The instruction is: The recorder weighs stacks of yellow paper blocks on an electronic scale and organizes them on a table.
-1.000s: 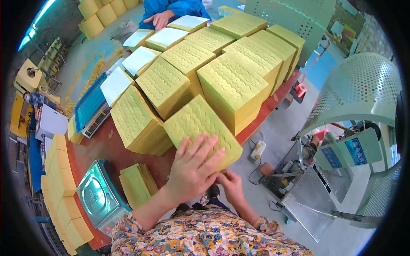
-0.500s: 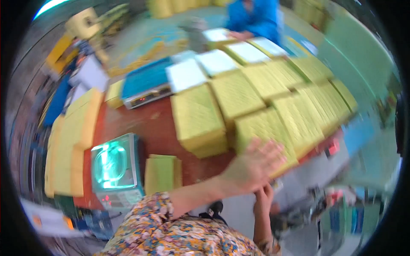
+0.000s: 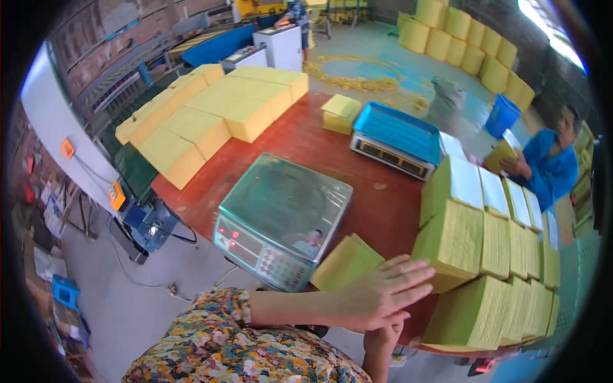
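My left hand (image 3: pixel 389 292) is stretched out over the table's near edge, palm down, fingers extended and holding nothing. Just below it is my right hand (image 3: pixel 384 333), partly covered by the left, so I cannot tell what most of its fingers do; the two hands touch or overlap. Past my left fingertips stands a tall stack of yellow paper (image 3: pixel 450 246), with another stack (image 3: pixel 469 313) nearer me. A small yellow-green pile of paper (image 3: pixel 348 260) lies left of my left hand, against a digital scale (image 3: pixel 287 204) with a glassy plate and red lit digits.
More yellow stacks (image 3: pixel 191 131) line the red table's (image 3: pixel 300 140) far left side. A second scale with a blue tray (image 3: pixel 399 131) stands farther back, beside a small yellow block (image 3: pixel 340 113). At the right, a person in blue (image 3: pixel 549 163) holds yellow paper behind white-topped stacks (image 3: pixel 466 182).
My view has swung left and steadied, so the scale and left stacks sit more central. My left hand now appears away from the near right stack's top; both hands remain close together.
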The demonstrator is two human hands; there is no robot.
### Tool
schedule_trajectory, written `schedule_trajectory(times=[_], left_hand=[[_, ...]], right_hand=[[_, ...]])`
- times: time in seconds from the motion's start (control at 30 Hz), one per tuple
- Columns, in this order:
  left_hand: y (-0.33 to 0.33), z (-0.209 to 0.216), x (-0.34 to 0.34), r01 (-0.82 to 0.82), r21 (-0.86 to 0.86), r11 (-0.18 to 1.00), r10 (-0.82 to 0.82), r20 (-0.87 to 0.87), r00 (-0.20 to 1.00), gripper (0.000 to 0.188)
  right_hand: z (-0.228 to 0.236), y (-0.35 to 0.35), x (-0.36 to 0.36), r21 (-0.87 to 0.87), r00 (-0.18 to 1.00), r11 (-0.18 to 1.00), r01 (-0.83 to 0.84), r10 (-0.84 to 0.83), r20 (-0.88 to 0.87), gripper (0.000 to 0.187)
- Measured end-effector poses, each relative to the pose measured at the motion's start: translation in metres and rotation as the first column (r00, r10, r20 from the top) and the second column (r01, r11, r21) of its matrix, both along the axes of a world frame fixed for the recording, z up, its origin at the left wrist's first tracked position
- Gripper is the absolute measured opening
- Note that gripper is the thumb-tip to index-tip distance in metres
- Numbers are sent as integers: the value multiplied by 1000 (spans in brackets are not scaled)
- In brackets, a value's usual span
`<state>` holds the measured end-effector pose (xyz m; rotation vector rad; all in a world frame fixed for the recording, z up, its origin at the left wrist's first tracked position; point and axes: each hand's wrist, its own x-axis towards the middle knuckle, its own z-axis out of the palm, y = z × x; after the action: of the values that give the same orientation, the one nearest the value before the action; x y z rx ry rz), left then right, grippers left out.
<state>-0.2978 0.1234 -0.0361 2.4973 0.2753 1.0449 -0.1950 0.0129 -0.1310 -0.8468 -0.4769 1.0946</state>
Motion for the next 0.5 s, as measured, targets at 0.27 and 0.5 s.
schedule_trajectory(times=[0.27,0.5], left_hand=[[67,4,-236,-507,-56,860,510,81,857,43],[154,-19,-420,-648,-162,744,665,84,742,36]], right_hand=[[17,102,-172,108,809,802,-587,586,46,14],[69,217,-342,-266,594,684,-679,725,349,13]])
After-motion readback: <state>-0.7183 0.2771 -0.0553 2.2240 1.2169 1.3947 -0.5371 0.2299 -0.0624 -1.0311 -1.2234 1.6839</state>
